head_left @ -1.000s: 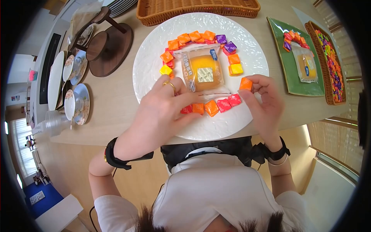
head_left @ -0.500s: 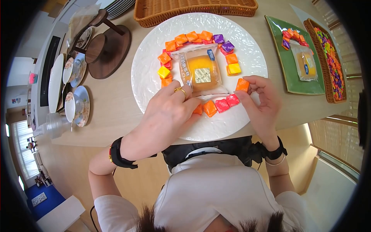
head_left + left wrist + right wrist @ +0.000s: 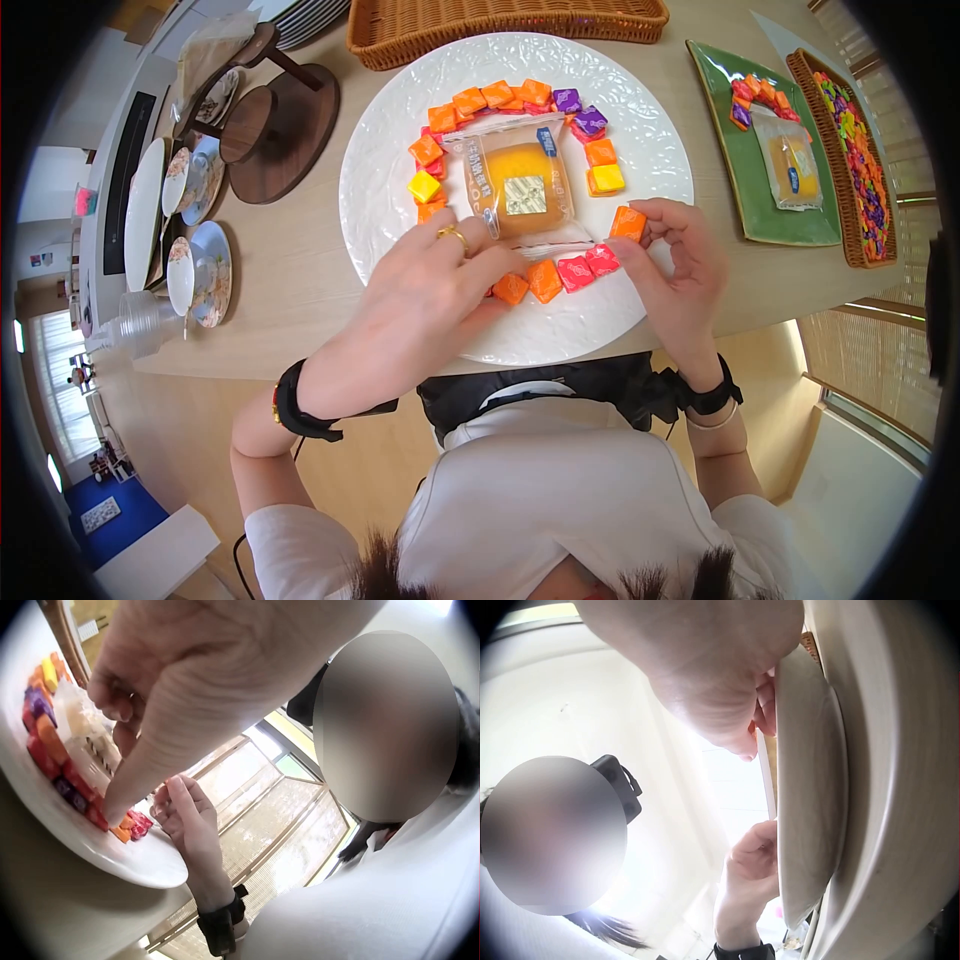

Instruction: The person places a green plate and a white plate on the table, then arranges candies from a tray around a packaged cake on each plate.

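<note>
A ring of wrapped square candies in orange, red, yellow and purple lies on a large white plate. Inside the ring sits a packaged round yellow cake in a clear wrapper. My right hand pinches an orange wrapped candy between thumb and fingers, at the ring's lower right gap. My left hand reaches over the lower left of the ring, thumb and forefinger right at the candies. In the left wrist view, one digit of it meets a red candy; whether it pinches one, I cannot tell.
On the right, a green plate bears a similar candy arc and packaged cake, beside a wicker basket of candies. Another wicker basket stands behind the white plate. A brown wooden stand and floral cups are left.
My left hand shifts slightly over the lower left candies, showing more of an orange one beside its fingers. My right hand has moved slightly left with the orange candy, and keeps its pinch.
</note>
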{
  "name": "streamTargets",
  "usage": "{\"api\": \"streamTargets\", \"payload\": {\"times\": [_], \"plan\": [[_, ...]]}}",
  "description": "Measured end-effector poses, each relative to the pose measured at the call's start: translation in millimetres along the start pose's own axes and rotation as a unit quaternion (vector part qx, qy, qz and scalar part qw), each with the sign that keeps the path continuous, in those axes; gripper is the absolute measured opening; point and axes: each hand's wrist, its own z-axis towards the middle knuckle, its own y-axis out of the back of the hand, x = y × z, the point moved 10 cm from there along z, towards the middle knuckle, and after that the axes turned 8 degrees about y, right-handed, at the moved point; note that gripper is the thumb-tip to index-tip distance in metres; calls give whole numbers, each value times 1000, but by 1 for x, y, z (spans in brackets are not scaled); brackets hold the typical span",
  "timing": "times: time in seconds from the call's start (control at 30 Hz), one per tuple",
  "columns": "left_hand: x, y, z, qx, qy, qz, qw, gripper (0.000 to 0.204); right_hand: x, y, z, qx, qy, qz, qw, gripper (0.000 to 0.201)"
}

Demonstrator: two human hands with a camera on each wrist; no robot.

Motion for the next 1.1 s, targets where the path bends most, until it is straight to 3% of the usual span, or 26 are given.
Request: {"api": "streamTargets", "payload": {"times": [0.3,0.6,0.8,0.97,1.1], "plan": [[5,6,-12,-11,7,112,994,44,1,-1,0,-1,9,-13,1000,34],[3,-4,-11,-18,3,184,983,40,2,-1,0,4,12,-11,1000,33],[1,0,-13,-11,12,157,987,40,-3,12,0,1,-31,19,999,33],[-8,10,-18,-17,1,93,996,36,11,16,7,152,33,-101,983,37],[-17,13,-17,-26,-17,57,998,30,12,21,14,177,32,-138,974,34]]}}
